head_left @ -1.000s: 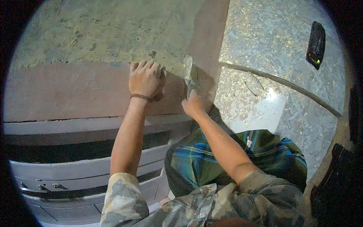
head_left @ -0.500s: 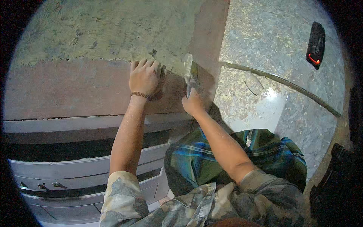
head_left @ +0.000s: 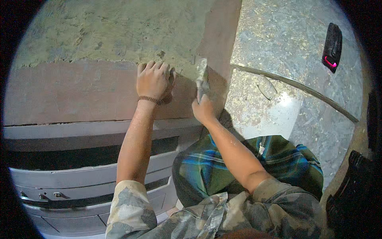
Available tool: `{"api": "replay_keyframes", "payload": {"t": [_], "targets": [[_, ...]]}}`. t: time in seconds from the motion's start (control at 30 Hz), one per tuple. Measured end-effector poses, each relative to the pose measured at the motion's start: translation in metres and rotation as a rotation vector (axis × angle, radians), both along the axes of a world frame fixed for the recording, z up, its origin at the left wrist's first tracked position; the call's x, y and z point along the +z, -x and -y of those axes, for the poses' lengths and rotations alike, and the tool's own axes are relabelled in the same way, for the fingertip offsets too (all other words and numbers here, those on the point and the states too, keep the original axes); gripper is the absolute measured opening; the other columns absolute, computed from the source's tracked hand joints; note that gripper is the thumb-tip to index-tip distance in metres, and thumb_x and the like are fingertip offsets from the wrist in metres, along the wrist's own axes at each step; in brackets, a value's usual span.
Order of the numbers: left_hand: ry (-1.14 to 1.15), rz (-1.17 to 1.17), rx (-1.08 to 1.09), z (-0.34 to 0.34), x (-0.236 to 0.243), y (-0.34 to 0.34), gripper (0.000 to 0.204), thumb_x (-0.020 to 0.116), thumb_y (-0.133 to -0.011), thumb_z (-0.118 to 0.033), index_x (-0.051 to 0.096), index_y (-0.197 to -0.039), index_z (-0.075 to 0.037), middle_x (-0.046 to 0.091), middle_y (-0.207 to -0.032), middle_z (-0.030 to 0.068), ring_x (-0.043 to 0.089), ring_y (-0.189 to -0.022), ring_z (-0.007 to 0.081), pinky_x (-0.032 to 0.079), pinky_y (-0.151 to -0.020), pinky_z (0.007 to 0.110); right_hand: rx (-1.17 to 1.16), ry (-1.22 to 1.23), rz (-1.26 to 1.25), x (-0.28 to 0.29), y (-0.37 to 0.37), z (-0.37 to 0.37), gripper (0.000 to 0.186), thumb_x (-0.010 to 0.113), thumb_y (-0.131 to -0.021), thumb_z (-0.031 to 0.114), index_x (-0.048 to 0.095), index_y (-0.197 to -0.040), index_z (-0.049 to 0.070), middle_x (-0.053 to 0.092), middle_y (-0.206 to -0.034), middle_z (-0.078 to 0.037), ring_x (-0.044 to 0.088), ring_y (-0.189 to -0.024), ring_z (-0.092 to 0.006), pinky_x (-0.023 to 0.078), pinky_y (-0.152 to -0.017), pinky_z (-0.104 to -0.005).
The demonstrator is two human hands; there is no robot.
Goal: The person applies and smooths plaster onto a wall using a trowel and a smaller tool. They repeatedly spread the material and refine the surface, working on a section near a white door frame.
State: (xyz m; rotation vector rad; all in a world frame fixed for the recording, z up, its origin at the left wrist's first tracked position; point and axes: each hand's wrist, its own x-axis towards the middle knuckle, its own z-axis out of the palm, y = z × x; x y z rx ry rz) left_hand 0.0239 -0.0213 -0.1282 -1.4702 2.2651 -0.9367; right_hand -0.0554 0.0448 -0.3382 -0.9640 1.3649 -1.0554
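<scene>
In my right hand (head_left: pixel 204 109) is a putty knife (head_left: pixel 202 81), held by its handle, its pale smeared blade against the surface at the edge of a rough layer. My left hand (head_left: pixel 153 81) rests back-up on the same surface with its fingers curled under. A dark shape shows beside its thumb, and what it holds, if anything, is hidden. The rough greenish-yellow layer (head_left: pixel 115 36) lies beyond my hands, and the smooth pinkish-brown surface (head_left: pixel 71 93) continues nearer to me.
A white slatted piece with metal fittings (head_left: pixel 91 175) is at the lower left. On the right, the grey floor (head_left: pixel 322 99) is strewn with yellowish flakes and crossed by a raised strip (head_left: pixel 298 84). A black device with a glowing light (head_left: pixel 332 46) lies there.
The putty knife's blade has shifted slightly right and turned, showing a small grey patch beside it. My left hand has barely moved. The device's light went from orange to pink.
</scene>
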Motion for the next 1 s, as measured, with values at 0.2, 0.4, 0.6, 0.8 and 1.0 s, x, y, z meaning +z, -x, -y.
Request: {"api": "replay_keyframes", "payload": {"t": [0.2, 0.4, 0.6, 0.8, 1.0], "targets": [[0.025, 0.014, -0.020, -0.004, 0.003, 0.007, 0.020, 0.066, -0.090, -0.033, 0.070, -0.087, -0.013, 0.073, -0.094, 0.0046, 0.066, -0.099, 0.0245, 0.046, -0.091, 0.043, 0.006, 0.206, -0.199, -0.010, -0.009, 0.001, 0.052, 0.065, -0.095, 0.048, 0.062, -0.098, -0.003, 0.070, -0.088, -0.030, 0.069, -0.083, -0.0489, 0.052, -0.073, -0.0559], [-0.012, 0.029, 0.066, -0.004, 0.004, 0.013, 0.022, 0.069, -0.089, -0.037, 0.070, -0.096, -0.016, 0.074, -0.102, 0.0035, 0.066, -0.104, 0.0245, 0.045, -0.097, 0.044, -0.054, -0.014, 0.053, -0.014, -0.005, 0.005, 0.050, 0.064, -0.096, 0.043, 0.061, -0.113, -0.004, 0.070, -0.100, -0.032, 0.069, -0.095, -0.0493, 0.052, -0.086, -0.0566], [0.037, -0.002, 0.011, -0.006, 0.002, 0.012, 0.023, 0.069, -0.090, -0.037, 0.070, -0.094, -0.014, 0.075, -0.106, 0.0045, 0.067, -0.104, 0.0256, 0.045, -0.096, 0.044, -0.313, 0.021, 0.240, -0.003, 0.000, -0.004, 0.036, 0.065, -0.095, 0.030, 0.060, -0.101, -0.005, 0.068, -0.089, -0.030, 0.067, -0.089, -0.0503, 0.050, -0.082, -0.0559], [0.042, -0.003, -0.011, -0.005, 0.002, 0.009, 0.024, 0.068, -0.089, -0.037, 0.070, -0.094, -0.013, 0.074, -0.105, 0.0063, 0.067, -0.104, 0.0261, 0.046, -0.096, 0.046, -0.220, 0.063, 0.053, -0.002, -0.002, -0.001, 0.036, 0.068, -0.093, 0.030, 0.058, -0.093, -0.004, 0.066, -0.089, -0.032, 0.065, -0.087, -0.0516, 0.048, -0.078, -0.0582], [0.038, 0.006, -0.020, -0.003, 0.003, 0.008, 0.023, 0.068, -0.089, -0.036, 0.070, -0.091, -0.013, 0.073, -0.095, 0.0053, 0.066, -0.098, 0.0253, 0.046, -0.094, 0.045, -0.005, 0.122, -0.043, 0.005, -0.003, 0.001, 0.033, 0.069, -0.093, 0.023, 0.055, -0.107, -0.004, 0.068, -0.091, -0.029, 0.067, -0.086, -0.0486, 0.050, -0.080, -0.0550]]}}
